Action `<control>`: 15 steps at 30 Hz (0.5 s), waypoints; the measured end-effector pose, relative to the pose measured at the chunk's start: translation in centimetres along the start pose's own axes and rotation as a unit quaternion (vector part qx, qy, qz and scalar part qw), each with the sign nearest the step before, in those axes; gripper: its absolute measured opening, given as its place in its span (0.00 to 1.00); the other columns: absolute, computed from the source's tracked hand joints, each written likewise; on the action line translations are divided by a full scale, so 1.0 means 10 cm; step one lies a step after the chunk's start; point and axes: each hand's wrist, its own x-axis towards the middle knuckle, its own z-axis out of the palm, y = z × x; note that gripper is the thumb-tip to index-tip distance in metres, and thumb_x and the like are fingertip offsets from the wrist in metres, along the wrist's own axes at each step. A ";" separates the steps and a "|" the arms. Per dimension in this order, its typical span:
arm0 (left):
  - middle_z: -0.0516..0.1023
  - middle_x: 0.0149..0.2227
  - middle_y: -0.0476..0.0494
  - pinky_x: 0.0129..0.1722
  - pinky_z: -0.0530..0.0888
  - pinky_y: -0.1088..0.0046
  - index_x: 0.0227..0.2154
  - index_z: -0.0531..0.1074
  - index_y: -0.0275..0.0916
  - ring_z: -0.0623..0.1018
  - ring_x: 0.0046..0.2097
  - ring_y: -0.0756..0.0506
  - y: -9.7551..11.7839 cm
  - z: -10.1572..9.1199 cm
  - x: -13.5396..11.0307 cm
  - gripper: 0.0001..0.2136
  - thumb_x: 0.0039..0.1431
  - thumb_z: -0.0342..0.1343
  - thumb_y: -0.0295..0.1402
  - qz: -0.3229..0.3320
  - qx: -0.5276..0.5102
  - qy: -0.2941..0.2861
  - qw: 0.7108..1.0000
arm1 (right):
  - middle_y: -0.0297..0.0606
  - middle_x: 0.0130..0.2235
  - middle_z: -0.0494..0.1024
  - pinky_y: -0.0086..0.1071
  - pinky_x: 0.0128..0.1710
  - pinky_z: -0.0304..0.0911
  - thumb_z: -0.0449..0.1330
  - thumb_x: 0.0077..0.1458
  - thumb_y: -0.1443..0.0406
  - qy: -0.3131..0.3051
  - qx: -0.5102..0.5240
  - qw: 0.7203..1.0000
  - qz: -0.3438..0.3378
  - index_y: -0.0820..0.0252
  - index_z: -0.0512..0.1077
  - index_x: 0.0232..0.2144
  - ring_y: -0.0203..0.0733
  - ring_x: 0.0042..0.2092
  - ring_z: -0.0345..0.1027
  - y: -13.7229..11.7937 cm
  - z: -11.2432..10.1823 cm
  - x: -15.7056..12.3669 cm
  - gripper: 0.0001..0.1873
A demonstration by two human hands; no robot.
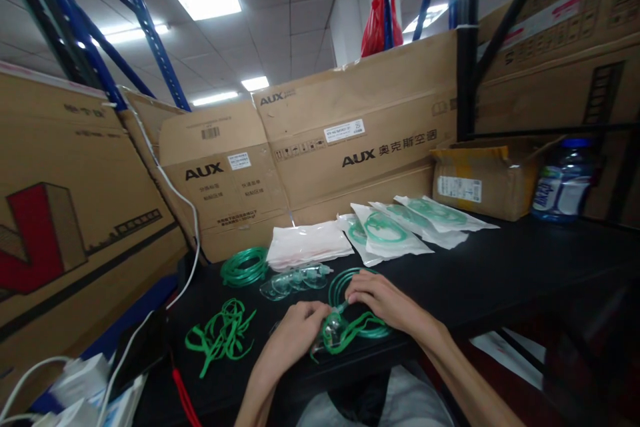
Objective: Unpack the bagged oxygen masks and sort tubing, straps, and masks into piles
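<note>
My left hand (296, 332) is closed around a clear plastic mask (331, 329) with a green strap at the near edge of the black table (500, 273). My right hand (381, 299) rests on the coil of green tubing (350, 280) joined to that mask, its fingers pinching the tube end by the mask. Just beyond lie more clear masks (295, 280), a second green tubing coil (245, 267) and a heap of loose green straps (223, 335).
Sealed bags with green tubing (395, 230) and a stack of white bags (307, 245) lie at the back. A taped carton (480, 180) and a water bottle (563, 183) stand at right. AUX cardboard boxes (350, 140) wall the table; white cables (120, 353) hang at left.
</note>
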 end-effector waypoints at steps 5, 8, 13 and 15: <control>0.81 0.32 0.48 0.37 0.68 0.74 0.31 0.80 0.41 0.77 0.36 0.43 0.04 -0.01 -0.05 0.17 0.63 0.48 0.43 0.022 0.011 0.015 1.000 | 0.36 0.36 0.81 0.36 0.50 0.60 0.49 0.70 0.67 0.001 -0.007 1.000 0.002 0.57 0.74 0.31 0.42 0.40 0.72 0.03 0.02 -0.01 0.18; 0.82 0.36 0.46 0.41 0.67 0.73 0.36 0.81 0.42 0.78 0.41 0.42 0.11 -0.02 -0.12 0.15 0.62 0.52 0.42 0.058 0.069 0.047 0.995 | 0.36 0.34 0.80 0.34 0.47 0.61 0.49 0.70 0.67 -0.003 -0.008 1.000 0.000 0.57 0.74 0.30 0.42 0.39 0.70 0.03 0.02 -0.02 0.18; 0.79 0.37 0.48 0.34 0.64 0.74 0.34 0.77 0.44 0.77 0.38 0.44 0.16 -0.13 -0.26 0.05 0.55 0.58 0.33 0.073 0.188 0.105 0.974 | 0.36 0.32 0.78 0.32 0.42 0.62 0.49 0.68 0.69 -0.009 -0.006 1.000 0.011 0.58 0.74 0.28 0.42 0.37 0.69 0.08 0.00 -0.03 0.18; 0.78 0.36 0.49 0.33 0.63 0.75 0.32 0.76 0.43 0.76 0.36 0.45 0.14 -0.22 -0.29 0.03 0.53 0.59 0.31 0.082 0.191 0.129 0.970 | 0.37 0.31 0.78 0.33 0.42 0.63 0.49 0.68 0.69 -0.003 -0.007 1.000 0.024 0.59 0.74 0.28 0.42 0.36 0.70 0.10 -0.01 -0.03 0.18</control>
